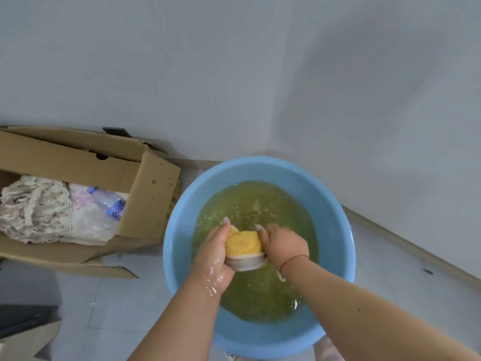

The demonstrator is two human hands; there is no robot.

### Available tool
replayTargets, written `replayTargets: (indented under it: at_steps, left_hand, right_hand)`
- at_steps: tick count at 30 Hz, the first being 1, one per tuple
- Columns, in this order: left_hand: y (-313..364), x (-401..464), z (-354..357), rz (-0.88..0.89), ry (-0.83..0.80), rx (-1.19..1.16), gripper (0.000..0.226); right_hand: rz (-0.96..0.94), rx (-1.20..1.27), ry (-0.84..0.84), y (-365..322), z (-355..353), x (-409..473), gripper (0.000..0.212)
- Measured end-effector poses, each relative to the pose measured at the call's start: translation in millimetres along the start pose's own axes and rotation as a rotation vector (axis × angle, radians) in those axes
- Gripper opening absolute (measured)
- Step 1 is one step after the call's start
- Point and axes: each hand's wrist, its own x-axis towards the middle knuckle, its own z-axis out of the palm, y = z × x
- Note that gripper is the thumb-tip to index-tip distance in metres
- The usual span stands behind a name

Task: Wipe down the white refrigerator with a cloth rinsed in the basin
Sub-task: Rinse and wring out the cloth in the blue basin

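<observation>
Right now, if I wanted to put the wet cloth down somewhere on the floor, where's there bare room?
Bare tile lies right of the blue basin, between its rim and the wall's baseboard, and left of it below the cardboard box, toward the dark object at the lower left. The box itself is crowded with fabric and a bottle. Both the left hand and right hand grip the cloth.

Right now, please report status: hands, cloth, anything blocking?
Both hands, left hand and right hand, grip yellow cloth over blue basin. Water murky. Nothing blocking.

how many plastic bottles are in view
1: a plastic bottle lies in the cardboard box left of the basin, on the fabrics. Others may be hidden under them.
</observation>
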Motion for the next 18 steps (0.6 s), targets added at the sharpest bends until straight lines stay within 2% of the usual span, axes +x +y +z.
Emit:
replayTargets:
  at_steps: [3, 4, 5, 7, 8, 10, 13, 14, 16, 18]
  left_hand:
    - [0.1, 8.0, -19.7, 0.141, 0.137, 0.177, 0.014]
    - [-0.5, 11.3, -27.4, 0.173, 0.174, 0.274, 0.013]
    - [-2.0, 13.0, -34.0, 0.211, 0.204, 0.435, 0.023]
    - [-5.5, 13.8, -44.8, 0.325, 0.309, 1.003, 0.048]
    - [-6.1, 11.6, -45.4, 0.393, 0.321, 1.23, 0.058]
    - [-10.9, 10.8, -45.0, 0.473, 0.161, 1.461, 0.071]
    - [-15.4, 9.0, -37.2, 0.523, -0.264, 1.486, 0.078]
    - [-14.1, 7.4, -34.5, 0.488, -0.356, 1.401, 0.07]
    - [-10.2, -0.7, -24.0, 0.44, -0.395, 1.213, 0.046]
    - [-3.4, -10.1, -9.7, 0.44, -0.334, 1.063, 0.032]
  right_hand:
    - [0.1, -0.086, -0.012, 36.6, 12.7, 3.7, 0.069]
    - [0.116, -0.115, -0.063, 44.1, 17.3, 2.9, 0.073]
    - [0.127, -0.131, -0.142, 48.8, 22.8, 2.5, 0.077]
    - [0.116, -0.176, -0.357, 47.5, 33.9, -3.1, 0.079]
    - [0.07, -0.257, -0.455, 40.7, 34.5, -8.4, 0.071]
    - [-0.114, -0.457, -0.492, 20.4, 23.6, -19.9, 0.039]
    - [-0.461, -0.513, -0.308, -12.9, -22.7, -44.2, 0.005]
    - [-0.578, -0.474, -0.243, -22.3, -43.1, -50.6, 0.006]
    - [-0.703, -0.315, -0.168, -29.5, -85.8, -57.1, 0.011]
    - [-0.667, -0.039, -0.138, -20.4, -118.4, -49.8, 0.009]
